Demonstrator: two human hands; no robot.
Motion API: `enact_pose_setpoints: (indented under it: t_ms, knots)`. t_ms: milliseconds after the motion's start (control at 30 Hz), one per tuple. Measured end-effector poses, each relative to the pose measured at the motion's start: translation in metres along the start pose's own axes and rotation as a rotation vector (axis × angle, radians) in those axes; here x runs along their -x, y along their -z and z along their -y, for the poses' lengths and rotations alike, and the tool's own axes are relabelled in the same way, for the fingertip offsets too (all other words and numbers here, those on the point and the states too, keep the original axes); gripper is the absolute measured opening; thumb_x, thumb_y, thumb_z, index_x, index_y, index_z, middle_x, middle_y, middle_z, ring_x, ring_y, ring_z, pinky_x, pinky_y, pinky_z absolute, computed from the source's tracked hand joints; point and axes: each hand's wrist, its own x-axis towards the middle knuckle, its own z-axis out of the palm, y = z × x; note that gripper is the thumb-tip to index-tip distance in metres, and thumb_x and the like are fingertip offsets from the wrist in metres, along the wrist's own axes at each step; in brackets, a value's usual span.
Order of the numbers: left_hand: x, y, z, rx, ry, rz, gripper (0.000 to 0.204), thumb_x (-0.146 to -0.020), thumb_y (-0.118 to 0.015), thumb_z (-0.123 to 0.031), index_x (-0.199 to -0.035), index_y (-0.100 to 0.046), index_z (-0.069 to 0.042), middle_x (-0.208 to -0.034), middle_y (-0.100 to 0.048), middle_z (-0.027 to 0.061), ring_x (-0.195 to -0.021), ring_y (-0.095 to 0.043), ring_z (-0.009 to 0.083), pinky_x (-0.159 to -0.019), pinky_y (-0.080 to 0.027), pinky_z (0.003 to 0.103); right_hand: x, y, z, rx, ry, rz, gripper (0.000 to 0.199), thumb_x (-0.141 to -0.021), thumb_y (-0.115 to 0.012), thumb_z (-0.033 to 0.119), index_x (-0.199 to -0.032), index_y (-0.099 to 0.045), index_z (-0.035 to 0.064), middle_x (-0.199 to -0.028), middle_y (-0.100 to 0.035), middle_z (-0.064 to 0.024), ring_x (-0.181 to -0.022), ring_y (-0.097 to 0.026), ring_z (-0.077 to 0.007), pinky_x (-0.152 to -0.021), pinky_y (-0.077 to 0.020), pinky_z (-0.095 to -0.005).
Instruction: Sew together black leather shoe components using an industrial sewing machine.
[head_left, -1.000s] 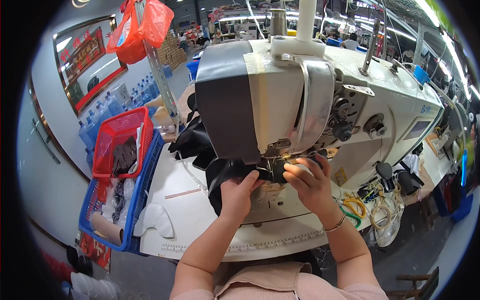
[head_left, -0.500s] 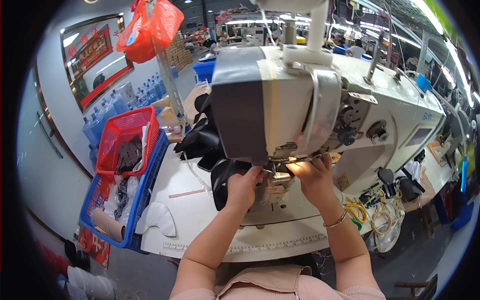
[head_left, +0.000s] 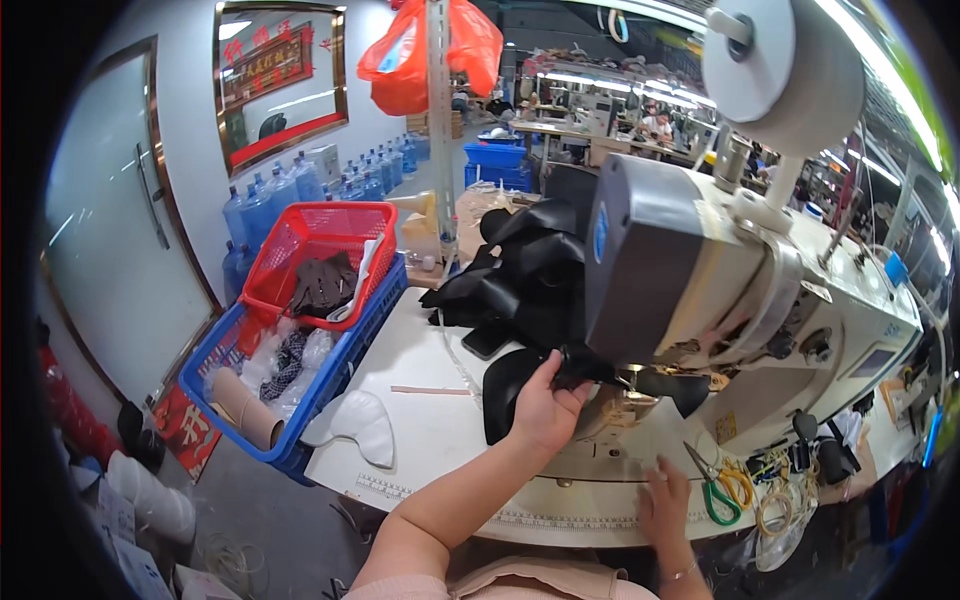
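My left hand [head_left: 548, 408] is closed on a black leather-like piece [head_left: 572, 368] just left of the needle area of a white sewing machine [head_left: 760, 300]. More of the black material [head_left: 680, 388] shows to the right of the needle. My right hand [head_left: 665, 503] is off the material, low over the table's front edge, slightly blurred, with its fingers apart and nothing in it. Green-handled scissors [head_left: 718, 495] lie just to its right. A heap of black pieces [head_left: 535, 260] lies behind my left hand, and a dark phone [head_left: 487, 339] rests beside it.
A blue crate [head_left: 290, 440] and a red basket [head_left: 335, 220] stand at the table's left. White curved pads [head_left: 360, 430] and a pinkish strip [head_left: 430, 390] lie on the white table [head_left: 430, 440]. Yellow-handled scissors [head_left: 737, 482] and tape rolls [head_left: 775, 512] sit right. A red bag [head_left: 430, 55] hangs from a post.
My right hand has left the needle area and come down toward the table's front edge. My left hand stays on the black piece. The whole view has swung left.
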Motion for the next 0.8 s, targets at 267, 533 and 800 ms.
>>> enact_pose_setpoints:
  t_ms: [267, 533, 800]
  knots:
    - [-0.027, -0.075, -0.097, 0.004, -0.583, 0.36, 0.031, -0.094, -0.038, -0.017, -0.116, -0.046, 0.004, -0.115, -0.053, 0.0156, -0.106, -0.052, 0.025, -0.098, -0.039, 0.039, 0.033, -0.003, 0.014, -0.064, -0.008, 0.025, 0.015, -0.067, -0.066, 0.008, -0.082, -0.063, 0.0093, -0.093, -0.061, -0.0048, -0.09, -0.056, -0.0256, -0.08, -0.0405, -0.0378]
    - [-0.184, -0.118, -0.12, -0.106, -0.25, 0.517, 0.015, -0.084, -0.055, -0.015, -0.096, -0.057, -0.006, -0.094, -0.062, 0.0069, -0.09, -0.058, 0.0217, -0.082, -0.048, 0.038, 0.028, 0.004, 0.028, -0.042, -0.047, -0.048, 0.012, -0.064, -0.066, 0.006, -0.075, -0.063, 0.0077, -0.084, -0.063, -0.0053, -0.082, -0.058, -0.0256, -0.072, -0.044, -0.036]
    - [-0.174, 0.004, -0.057, -0.875, -0.336, -0.156, 0.069, -0.079, -0.067, -0.026, -0.127, -0.027, 0.004, -0.11, -0.052, 0.0125, -0.098, -0.058, 0.0278, -0.087, -0.047, 0.038, 0.043, -0.006, 0.012, -0.04, -0.054, -0.039, 0.016, -0.064, -0.068, 0.01, -0.079, -0.063, 0.0104, -0.091, -0.063, -0.0029, -0.086, -0.058, -0.0243, -0.075, -0.0434, -0.0362]
